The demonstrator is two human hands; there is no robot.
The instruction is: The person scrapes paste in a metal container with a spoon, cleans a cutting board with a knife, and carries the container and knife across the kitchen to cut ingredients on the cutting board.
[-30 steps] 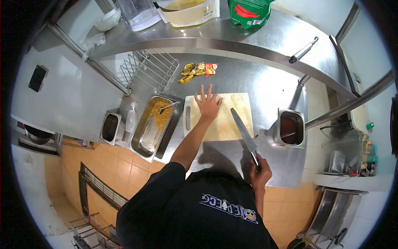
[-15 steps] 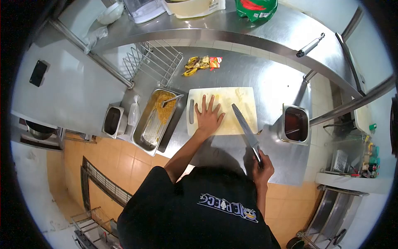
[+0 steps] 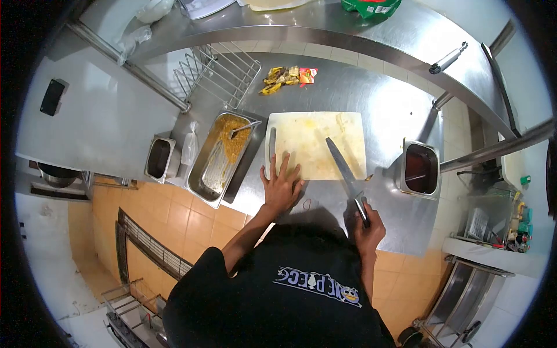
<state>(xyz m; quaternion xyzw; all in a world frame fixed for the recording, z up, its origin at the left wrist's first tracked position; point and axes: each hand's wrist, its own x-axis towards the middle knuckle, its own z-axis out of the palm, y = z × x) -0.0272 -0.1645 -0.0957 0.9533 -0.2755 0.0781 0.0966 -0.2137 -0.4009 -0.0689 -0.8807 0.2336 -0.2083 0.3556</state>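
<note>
While the right hand (image 3: 369,227) grasps a knife (image 3: 340,159) across the near edge of the cutting board (image 3: 301,130), the left hand (image 3: 281,188) spreads, gripping nothing, at its near left corner; along the tabletop (image 3: 342,81), a left-edge tray (image 3: 212,182) holds orange mash (image 3: 231,149), a right-edge pan (image 3: 419,195) dark liquid (image 3: 419,167).

A: Layout?
B: Board (image 3: 301,136) on the surface (image 3: 342,93), before me. Knife (image 3: 341,164) in my right fingers (image 3: 372,216), blade over board's right half. My left fingers (image 3: 284,167) over its near edge.
A: Left?
B: Tray (image 3: 203,177), spoon (image 3: 246,126) in it; then bag (image 3: 190,146), small pan (image 3: 158,159).
A: Right?
B: Second pan (image 3: 419,195).
A: Behind board?
B: Peels (image 3: 280,76), packet (image 3: 308,75) right of them.
</note>
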